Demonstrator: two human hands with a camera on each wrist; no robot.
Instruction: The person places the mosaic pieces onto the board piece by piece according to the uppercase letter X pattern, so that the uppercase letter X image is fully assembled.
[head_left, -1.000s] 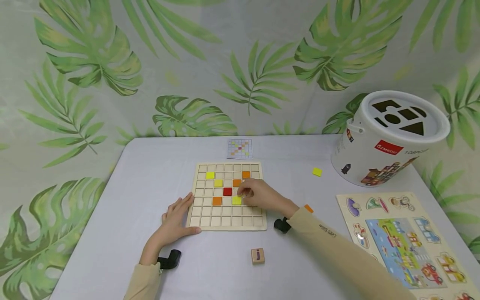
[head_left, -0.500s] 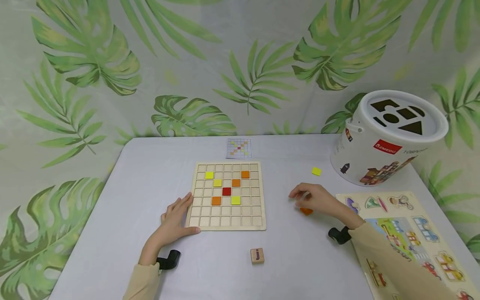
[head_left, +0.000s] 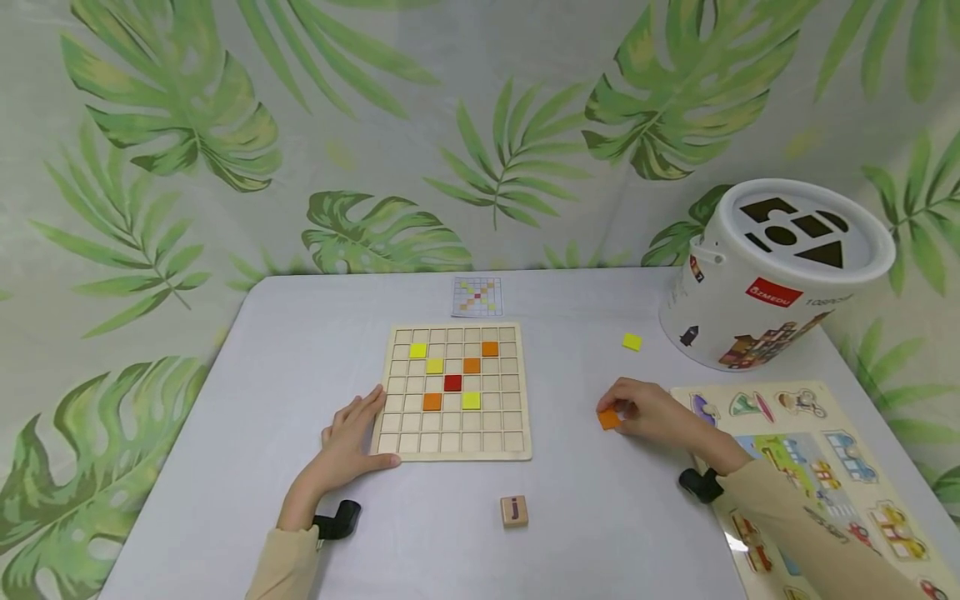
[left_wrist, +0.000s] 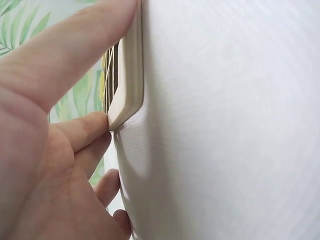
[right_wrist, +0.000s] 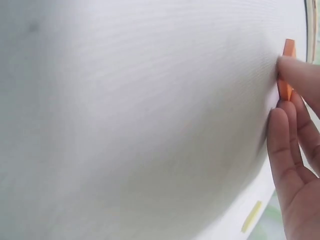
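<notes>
The wooden grid board [head_left: 498, 432] lies mid-table with a diagonal pattern of tiles: a red tile [head_left: 453, 383] at the crossing, yellow ones such as this yellow tile [head_left: 418, 351], and orange ones such as this orange tile [head_left: 490, 349]. My left hand [head_left: 354, 437] rests against the board's near-left corner, thumb along the front edge and extended fingers at the left side. To the right of the board, my right hand [head_left: 651, 412] pinches a loose orange square tile [right_wrist: 286, 87] between thumb and fingers, close over the tabletop.
Beyond my right hand lies a loose yellow tile [head_left: 632, 342]. Behind the board is a small pattern card [head_left: 477, 297]. A letter block [head_left: 514, 512] sits in front. At right stand a white bucket [head_left: 772, 275] and a picture puzzle board [head_left: 806, 400], partly under my right sleeve.
My right hand has left the grid board, moved right to the loose orange tile and taken hold of it. The left hand stays at the board's corner.
</notes>
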